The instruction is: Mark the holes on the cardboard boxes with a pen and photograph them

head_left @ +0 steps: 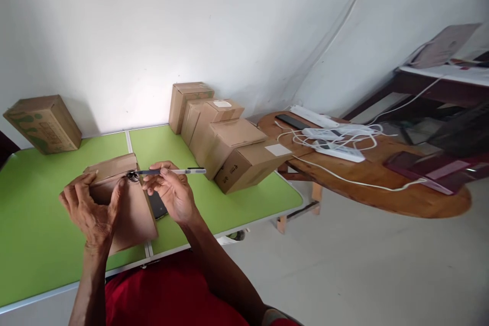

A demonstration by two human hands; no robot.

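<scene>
Head view: at lower left, a cardboard box (126, 204) is being steadied by the left hand (89, 209), fingers clamped on it, while a pen (171, 171) is being pinched in the right hand (171, 193); slipping could be caused by the tilt.

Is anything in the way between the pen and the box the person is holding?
Nothing visible. The right hand holds the pen, and its tip already meets the cardboard box that the left hand grips.

The dark phone (157, 205) lies mostly hidden under the right hand (173, 194) and box (124, 201). At nine o'clock the counter (34, 244) runs off frame; box print is unreadable.
</scene>
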